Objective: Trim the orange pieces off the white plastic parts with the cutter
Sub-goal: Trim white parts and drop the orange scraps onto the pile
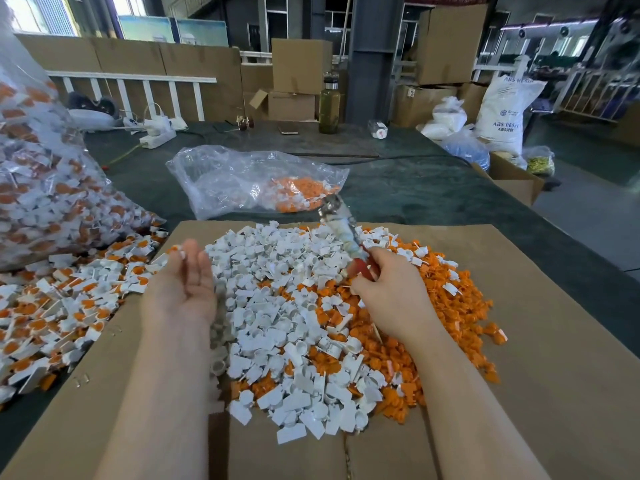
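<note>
Our right hand (pixel 388 289) is wrapped around the red handles of the cutter (pixel 341 230), whose metal nose points up and away from us, blurred, above the far side of the heap; we cannot tell whether its jaws are parted. Our left hand (pixel 188 282) is released, palm turned up and fingers straight, holding nothing, and it hangs over the left edge of the trimmed white parts (pixel 277 306) piled on the cardboard sheet (pixel 554 375). The cut orange pieces (pixel 443 306) lie mostly to the right of that pile, touching and partly mixed into it, while the untrimmed parts (pixel 62 306), still white and orange joined, are spread on the dark table covering (pixel 415 181) to our left, beside a full clear bag (pixel 41 188) of more. The main risk, as we judge it, is the raised blade: with the tool waving in the air while the empty hand reaches across for the next part, a careless swing could nick our fingers. A second risk is sorting: white and orange already overlap at the middle, so another dropped offcut may bury itself among finished parts. Third, the loose heap reaches close to the cardboard's near edge, and a sweep of either forearm could push pieces off it. A further clear bag (pixel 256 181) of orange scrap lies just beyond the cardboard.
</note>
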Demonstrator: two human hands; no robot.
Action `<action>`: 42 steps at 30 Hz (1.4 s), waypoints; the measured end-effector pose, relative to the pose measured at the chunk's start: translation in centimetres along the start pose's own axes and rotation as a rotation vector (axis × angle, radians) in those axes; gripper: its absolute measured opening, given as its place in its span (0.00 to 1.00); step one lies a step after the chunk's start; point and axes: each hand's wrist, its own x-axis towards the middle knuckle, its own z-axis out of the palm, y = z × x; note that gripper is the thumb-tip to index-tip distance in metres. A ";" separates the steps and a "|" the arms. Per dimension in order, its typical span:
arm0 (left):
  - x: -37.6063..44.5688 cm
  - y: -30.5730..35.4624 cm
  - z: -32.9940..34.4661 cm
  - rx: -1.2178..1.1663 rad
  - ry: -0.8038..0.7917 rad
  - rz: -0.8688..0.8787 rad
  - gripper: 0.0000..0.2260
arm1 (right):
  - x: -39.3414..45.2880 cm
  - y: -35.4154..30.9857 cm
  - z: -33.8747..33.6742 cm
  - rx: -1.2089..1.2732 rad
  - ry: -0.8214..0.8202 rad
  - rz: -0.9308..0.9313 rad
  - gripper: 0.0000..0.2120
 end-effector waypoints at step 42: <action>0.0 -5.8 -0.4 2.058 -0.314 0.760 0.13 | 0.5 0.9 2.3 -0.530 -0.018 0.050 0.06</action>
